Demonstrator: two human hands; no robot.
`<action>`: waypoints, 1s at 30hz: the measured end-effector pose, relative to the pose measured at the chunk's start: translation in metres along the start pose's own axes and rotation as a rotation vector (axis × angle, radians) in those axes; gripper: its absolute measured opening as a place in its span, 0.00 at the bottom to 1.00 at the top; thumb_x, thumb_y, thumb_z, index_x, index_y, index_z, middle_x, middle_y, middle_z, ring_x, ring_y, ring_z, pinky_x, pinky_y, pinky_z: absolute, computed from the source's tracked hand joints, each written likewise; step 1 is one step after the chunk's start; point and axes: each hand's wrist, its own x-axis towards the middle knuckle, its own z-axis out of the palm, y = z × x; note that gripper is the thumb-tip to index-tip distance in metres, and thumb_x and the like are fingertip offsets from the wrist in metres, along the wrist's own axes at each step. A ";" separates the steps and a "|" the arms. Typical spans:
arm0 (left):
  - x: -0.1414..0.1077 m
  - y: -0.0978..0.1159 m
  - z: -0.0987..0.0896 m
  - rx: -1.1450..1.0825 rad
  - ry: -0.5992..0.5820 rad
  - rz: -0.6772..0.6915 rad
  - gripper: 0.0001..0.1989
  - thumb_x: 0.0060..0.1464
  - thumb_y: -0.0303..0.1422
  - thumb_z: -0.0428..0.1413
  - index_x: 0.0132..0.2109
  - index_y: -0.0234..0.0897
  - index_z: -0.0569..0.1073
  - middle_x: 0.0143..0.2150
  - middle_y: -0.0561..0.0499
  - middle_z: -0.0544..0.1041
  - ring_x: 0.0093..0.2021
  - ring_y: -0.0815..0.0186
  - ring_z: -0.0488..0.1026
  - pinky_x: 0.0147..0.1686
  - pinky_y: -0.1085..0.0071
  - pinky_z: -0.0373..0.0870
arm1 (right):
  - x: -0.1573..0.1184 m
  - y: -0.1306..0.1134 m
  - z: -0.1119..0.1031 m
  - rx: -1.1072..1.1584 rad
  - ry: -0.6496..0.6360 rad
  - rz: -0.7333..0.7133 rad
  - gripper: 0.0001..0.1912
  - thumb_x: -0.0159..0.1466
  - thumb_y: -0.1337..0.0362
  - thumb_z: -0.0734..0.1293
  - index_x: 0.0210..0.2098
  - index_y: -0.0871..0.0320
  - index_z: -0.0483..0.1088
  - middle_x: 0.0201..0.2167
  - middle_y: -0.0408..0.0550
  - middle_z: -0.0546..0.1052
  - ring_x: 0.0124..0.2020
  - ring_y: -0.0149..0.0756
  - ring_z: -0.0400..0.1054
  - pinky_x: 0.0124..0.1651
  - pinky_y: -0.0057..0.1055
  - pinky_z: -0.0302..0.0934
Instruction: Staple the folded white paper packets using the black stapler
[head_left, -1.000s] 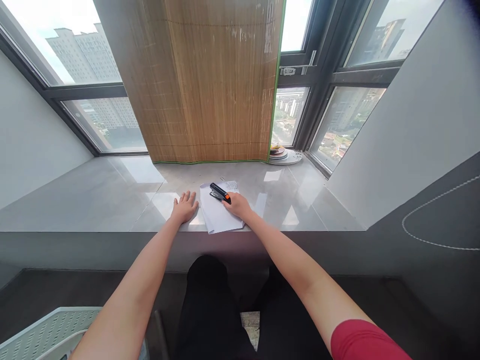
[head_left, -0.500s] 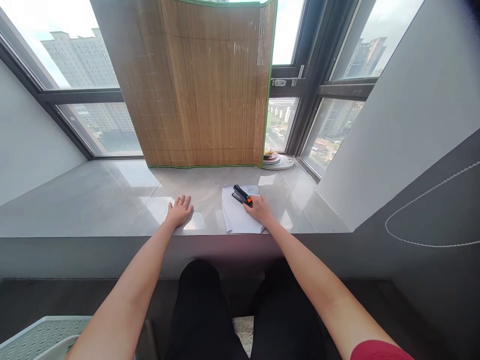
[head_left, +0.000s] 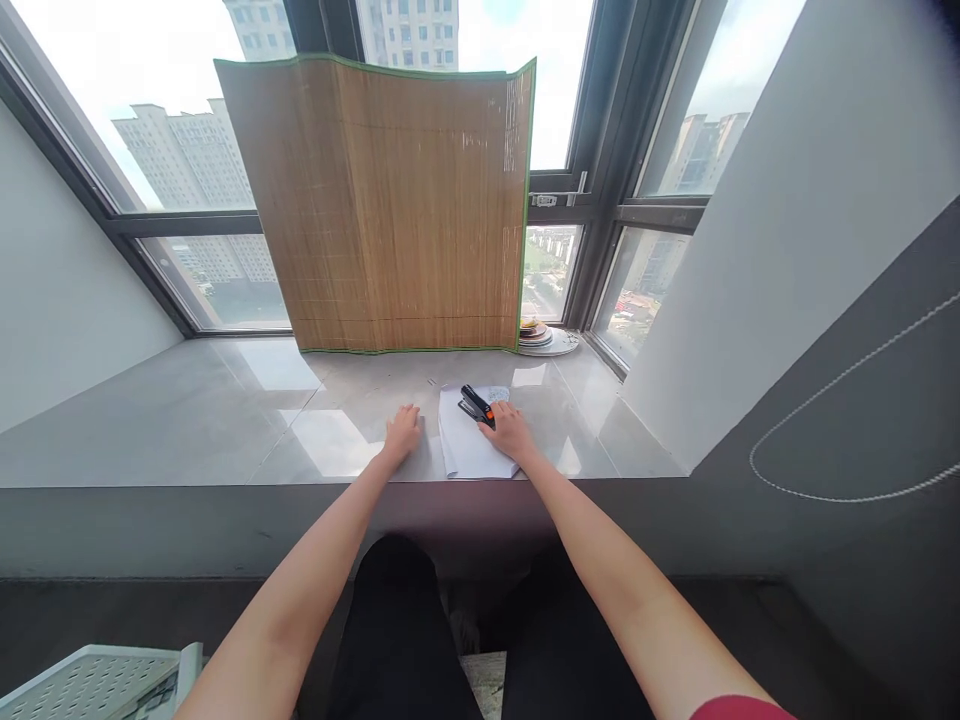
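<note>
A black stapler with an orange patch [head_left: 472, 402] is in my right hand [head_left: 509, 432], whose fingers close round its near end. It is tilted, its far end pointing up and left over white sheets of paper [head_left: 469, 452]. The papers lie on the pale tiled window ledge [head_left: 187, 430], reaching its front edge, with some writing in the top right corner. My left hand [head_left: 404, 432] is on the ledge just left of the papers, apart from them. It holds nothing I can see, and its fingers are loosely bent and a little apart.
A bamboo mat with green edging [head_left: 405, 220] leans upright against the window. Stacked plates [head_left: 551, 343] sit in the ledge's right corner. A white beaded cord [head_left: 780, 488] hangs on the right. Low on the left is a pale perforated plastic basket [head_left: 94, 670].
My left hand has slid right, closer to the papers, and its spread fingers have drawn in. My right hand still grips the stapler over the papers. The camera view has tipped up slightly.
</note>
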 end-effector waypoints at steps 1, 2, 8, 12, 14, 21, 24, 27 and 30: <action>-0.001 0.014 0.004 -0.048 0.000 0.073 0.28 0.74 0.34 0.39 0.76 0.43 0.63 0.81 0.42 0.57 0.82 0.54 0.50 0.77 0.41 0.52 | 0.000 -0.001 0.000 -0.001 -0.005 -0.002 0.15 0.74 0.53 0.66 0.53 0.57 0.71 0.54 0.58 0.77 0.59 0.54 0.66 0.60 0.46 0.59; -0.004 0.025 0.007 -0.073 -0.010 0.139 0.27 0.75 0.37 0.41 0.76 0.45 0.63 0.82 0.43 0.57 0.82 0.54 0.50 0.77 0.42 0.51 | 0.000 -0.001 -0.001 0.001 -0.011 -0.003 0.15 0.74 0.53 0.66 0.53 0.56 0.71 0.54 0.58 0.77 0.59 0.54 0.66 0.60 0.46 0.58; -0.026 0.047 0.021 0.024 -0.037 0.269 0.24 0.72 0.41 0.49 0.71 0.47 0.68 0.79 0.44 0.62 0.80 0.50 0.53 0.77 0.36 0.42 | 0.001 0.001 -0.008 0.062 -0.035 0.039 0.10 0.74 0.61 0.64 0.52 0.56 0.71 0.56 0.58 0.76 0.60 0.52 0.66 0.60 0.44 0.57; -0.029 0.047 0.022 0.027 -0.011 0.268 0.24 0.72 0.40 0.49 0.70 0.46 0.68 0.78 0.43 0.64 0.78 0.51 0.56 0.77 0.36 0.44 | -0.002 0.010 -0.012 0.142 -0.054 0.034 0.12 0.71 0.67 0.65 0.53 0.56 0.71 0.56 0.56 0.76 0.60 0.48 0.68 0.63 0.42 0.55; -0.029 0.049 0.023 0.030 0.003 0.257 0.23 0.72 0.39 0.48 0.70 0.46 0.68 0.78 0.43 0.64 0.78 0.51 0.56 0.77 0.37 0.45 | -0.006 0.015 -0.012 0.173 -0.081 0.033 0.14 0.70 0.68 0.65 0.55 0.56 0.72 0.57 0.55 0.77 0.60 0.46 0.68 0.64 0.41 0.55; -0.026 0.048 0.026 0.058 -0.011 0.245 0.25 0.73 0.36 0.46 0.72 0.43 0.67 0.79 0.40 0.61 0.79 0.51 0.56 0.76 0.35 0.45 | -0.016 0.019 -0.006 0.262 0.023 0.058 0.25 0.71 0.74 0.61 0.66 0.56 0.67 0.64 0.55 0.75 0.67 0.42 0.67 0.66 0.37 0.60; -0.023 0.045 0.024 0.027 -0.036 0.220 0.27 0.71 0.29 0.44 0.73 0.44 0.68 0.80 0.44 0.61 0.80 0.53 0.54 0.77 0.37 0.44 | -0.020 0.015 -0.008 0.228 0.066 0.080 0.24 0.71 0.72 0.62 0.66 0.57 0.66 0.65 0.58 0.73 0.61 0.45 0.72 0.60 0.37 0.65; -0.020 0.043 0.022 -0.025 -0.045 0.191 0.32 0.67 0.22 0.41 0.72 0.44 0.70 0.79 0.46 0.62 0.79 0.56 0.56 0.78 0.39 0.44 | -0.024 0.010 -0.011 0.153 0.120 0.106 0.20 0.71 0.69 0.63 0.62 0.58 0.67 0.64 0.60 0.71 0.56 0.48 0.73 0.54 0.39 0.67; -0.019 0.043 0.020 -0.071 -0.037 0.181 0.32 0.67 0.22 0.41 0.71 0.44 0.72 0.79 0.46 0.63 0.79 0.57 0.57 0.78 0.40 0.44 | -0.025 0.005 -0.012 0.093 0.120 0.092 0.15 0.71 0.69 0.62 0.57 0.59 0.68 0.59 0.60 0.72 0.54 0.49 0.72 0.54 0.40 0.66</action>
